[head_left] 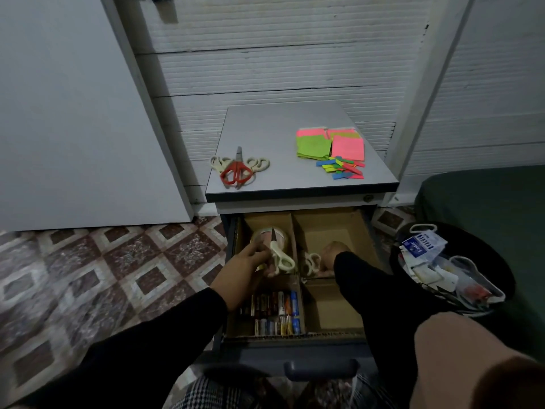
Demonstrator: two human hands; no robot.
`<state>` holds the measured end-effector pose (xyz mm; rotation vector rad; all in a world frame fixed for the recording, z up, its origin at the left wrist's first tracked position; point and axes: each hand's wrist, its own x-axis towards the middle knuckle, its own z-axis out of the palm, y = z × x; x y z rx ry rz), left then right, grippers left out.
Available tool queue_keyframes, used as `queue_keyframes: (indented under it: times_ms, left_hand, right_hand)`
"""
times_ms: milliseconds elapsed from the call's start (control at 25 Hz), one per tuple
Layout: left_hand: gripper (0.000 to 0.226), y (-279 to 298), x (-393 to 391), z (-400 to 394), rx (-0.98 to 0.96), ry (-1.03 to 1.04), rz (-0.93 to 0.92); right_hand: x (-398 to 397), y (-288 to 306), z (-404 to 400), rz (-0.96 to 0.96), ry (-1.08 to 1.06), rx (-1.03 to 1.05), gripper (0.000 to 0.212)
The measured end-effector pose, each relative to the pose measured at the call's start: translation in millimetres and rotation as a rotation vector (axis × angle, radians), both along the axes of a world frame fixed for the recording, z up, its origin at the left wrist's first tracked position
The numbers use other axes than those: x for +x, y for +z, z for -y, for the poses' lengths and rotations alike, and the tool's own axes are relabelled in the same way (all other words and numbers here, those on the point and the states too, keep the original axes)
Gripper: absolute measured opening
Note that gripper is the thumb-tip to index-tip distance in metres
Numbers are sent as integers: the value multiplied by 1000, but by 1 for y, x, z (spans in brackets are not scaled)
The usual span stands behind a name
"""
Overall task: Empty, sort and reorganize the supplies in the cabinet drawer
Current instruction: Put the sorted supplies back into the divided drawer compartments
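Nearest the lens I noted the right knee and black sleeve, then the open drawer (pixel 298 335) with its cardboard dividers. Batteries (pixel 275 312) filled the near-left compartment.

Left hand (pixel 246 262): fingers curled around a pair of cream-handled scissors (pixel 280 255) over the far-left compartment. Long axis ran roughly away from me, blade tip pointing toward the cabinet back, handle loops nearest the palm. A tape roll (pixel 269 236) lay just beneath the blade.

Right hand (pixel 331 255): down in the far-right compartment, largely hidden by its own sleeve. A second cream pair (pixel 312 262) lay just to its left, against the divider, handles toward me. I could not tell whether those fingers were clamped on it or merely beside it.

On the tabletop (pixel 265 128), well apart from both hands, more scissors (pixel 237 169) sat at left, sticky notes (pixel 330 143) at right.

Judgement: the left hand is nearer that scissor pile; lifting up and forward, blade leading, should place its pair there.
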<state>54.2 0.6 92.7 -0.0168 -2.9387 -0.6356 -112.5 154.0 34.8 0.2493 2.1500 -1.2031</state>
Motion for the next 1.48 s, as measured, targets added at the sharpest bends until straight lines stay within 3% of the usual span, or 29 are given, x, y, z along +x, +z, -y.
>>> queue_keyframes:
  times_ms: [280, 360, 560, 680, 800, 960, 1080, 1160, 1360, 1480]
  left_hand:
    - [25, -9, 2, -7, 70, 13, -6]
    - [23, -10, 1, -6, 122, 25, -14]
    - [21, -2, 2, -11, 358, 94, -33]
    - [11, -1, -1, -13, 470, 114, 37]
    - [20, 3, -3, -17, 572, 107, 89]
    - [20, 9, -5, -22, 779, 166, 16]
    - [18, 25, -10, -23, 899, 161, -9]
    - [15, 37, -14, -26, 1051, 163, 27]
    - [16, 42, -21, -48, 1411, 200, 150]
    - [17, 35, -27, -59, 1512, 259, 216]
  right_hand:
    - [-5, 0, 6, -43, 511, 455, 14]
    - [-1, 5, 7, -112, 610, 575, 25]
    - [2, 12, 5, -175, 745, 667, 27]
    - [5, 17, 1, -203, 701, 581, 34]
    - [9, 19, -5, -218, 544, 434, 32]
    - [22, 37, -20, -271, 287, 61, 27]
    - [30, 52, -30, -362, 339, -70, 50]
    - [33, 62, -33, -441, 342, -141, 54]
    - [35, 82, -41, -576, 336, -210, 39]
    - [32, 80, -47, -569, 355, -163, 20]
